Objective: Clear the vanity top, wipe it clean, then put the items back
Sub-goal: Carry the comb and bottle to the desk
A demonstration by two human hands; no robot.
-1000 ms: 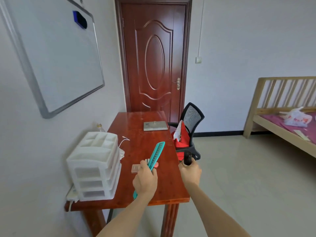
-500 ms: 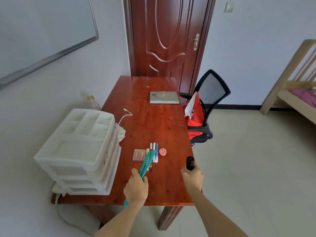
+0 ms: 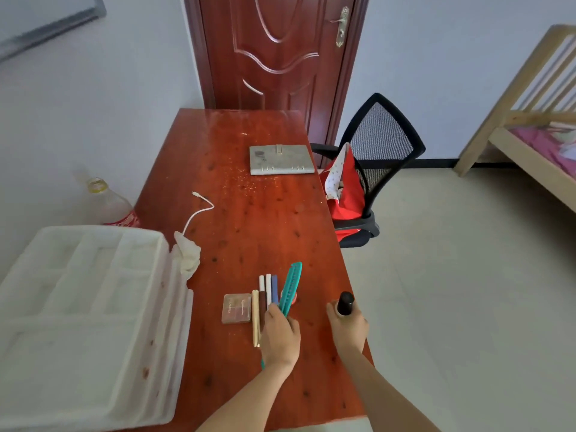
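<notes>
Two bare hands over the near end of one red-brown wooden tabletop (image 3: 249,219). Left hand (image 3: 280,338): grip closed round one teal comb (image 3: 291,288), which slants up and away from the fist, its far end over the tabletop, its tail poking out below the wrist. Right hand (image 3: 347,327): grip wrapped round one small bottle with a black cap (image 3: 345,303), held upright near the tabletop's right edge; whether its base touches the wood cannot be told.

Just left of the comb, a row of slim cosmetic sticks lying side by side, lengthwise: one gold pen (image 3: 255,319), one white-and-brown stick (image 3: 262,288), one white stick (image 3: 268,286), one blue stick (image 3: 274,289). Four counted; the left hand covers their near ends. Beside the gold pen, one small eyeshadow palette (image 3: 237,308), lying flat. Something pink-red shows under the comb's middle, too hidden to name.

Left side of the tabletop: one white plastic drawer organiser (image 3: 84,313) with an open compartmented top. At its far right corner, one crumpled white cloth (image 3: 187,254), and one white charging cable (image 3: 199,210) curling away from it. Far end: one grey ring binder (image 3: 280,159), closed, flat, with scattered pale specks on the wood near it.

Off the tabletop: one clear plastic bottle (image 3: 109,204) by the wall to the left; one black mesh office chair (image 3: 380,157) at the right edge with one red bag (image 3: 346,188) on its seat; one dark red door (image 3: 274,51) behind; part of one pale wooden bed frame (image 3: 511,98) at far right.
</notes>
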